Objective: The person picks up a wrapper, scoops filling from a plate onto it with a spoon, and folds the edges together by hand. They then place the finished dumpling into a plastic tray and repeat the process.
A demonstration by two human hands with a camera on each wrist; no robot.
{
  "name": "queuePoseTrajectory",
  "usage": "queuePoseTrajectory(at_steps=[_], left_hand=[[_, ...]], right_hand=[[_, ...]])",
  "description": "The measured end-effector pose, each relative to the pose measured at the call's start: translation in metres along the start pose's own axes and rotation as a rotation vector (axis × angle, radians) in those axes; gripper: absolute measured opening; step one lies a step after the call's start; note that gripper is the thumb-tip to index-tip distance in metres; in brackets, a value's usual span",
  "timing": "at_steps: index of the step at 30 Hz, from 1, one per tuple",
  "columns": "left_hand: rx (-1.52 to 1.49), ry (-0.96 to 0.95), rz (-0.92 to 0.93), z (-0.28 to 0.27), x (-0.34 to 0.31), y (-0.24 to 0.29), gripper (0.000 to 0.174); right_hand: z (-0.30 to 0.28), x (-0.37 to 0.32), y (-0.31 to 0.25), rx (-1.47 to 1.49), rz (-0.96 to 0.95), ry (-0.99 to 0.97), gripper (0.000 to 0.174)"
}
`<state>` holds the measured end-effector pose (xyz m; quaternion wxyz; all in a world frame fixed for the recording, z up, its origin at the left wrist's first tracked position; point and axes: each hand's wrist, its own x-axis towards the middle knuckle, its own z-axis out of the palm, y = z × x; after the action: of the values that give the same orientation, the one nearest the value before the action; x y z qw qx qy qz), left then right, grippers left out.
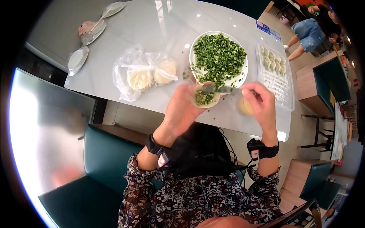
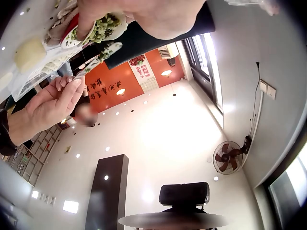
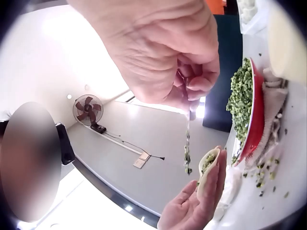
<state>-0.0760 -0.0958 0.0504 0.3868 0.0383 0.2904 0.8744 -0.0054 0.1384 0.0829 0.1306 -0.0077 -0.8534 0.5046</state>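
My left hand (image 1: 178,108) grips a round dumpling wrapper (image 1: 213,102), cupped, with chopped green filling (image 1: 204,97) in its middle. In the right wrist view the wrapper (image 3: 203,184) is bent into a trough along the fingers. My right hand (image 1: 261,102) pinches the end of a thin, flat spreader (image 1: 236,91), whose blade reaches left towards the wrapper. Green bits cling to this spreader (image 3: 187,148) in the right wrist view, where its tip is apart from the wrapper. Beyond both hands stands a large plate (image 1: 195,42) heaped with chopped greens (image 1: 219,57).
Pale round wrappers (image 1: 245,106) lie under my right hand. To the right, a clear plastic tray (image 1: 291,85) holds folded dumplings (image 1: 273,60). Dough in a plastic bag (image 1: 127,62) sits on the left. Small dishes (image 1: 78,60) line the table's far left edge. A person (image 1: 313,30) is at the back right.
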Motion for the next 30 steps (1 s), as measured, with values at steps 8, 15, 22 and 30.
queuePoseTrajectory(at_steps=[8,15,22,30], left_hand=[[-0.055,0.058,-0.006,0.004,0.005,0.001,0.062],[-0.044,0.043,-0.044,0.009,0.008,-0.001,0.063],[-0.038,0.032,-0.036,0.012,0.007,-0.003,0.060],[-0.032,-0.015,-0.042,0.015,0.008,-0.009,0.058]], right_hand=[[0.012,0.022,0.034,-0.371,-0.223,0.273,0.011],[0.024,0.005,-0.009,-0.255,-0.297,0.216,0.013],[0.019,-0.002,-0.002,-0.324,-0.448,0.188,0.014],[0.021,-0.002,0.011,-0.179,-0.212,0.175,0.012]])
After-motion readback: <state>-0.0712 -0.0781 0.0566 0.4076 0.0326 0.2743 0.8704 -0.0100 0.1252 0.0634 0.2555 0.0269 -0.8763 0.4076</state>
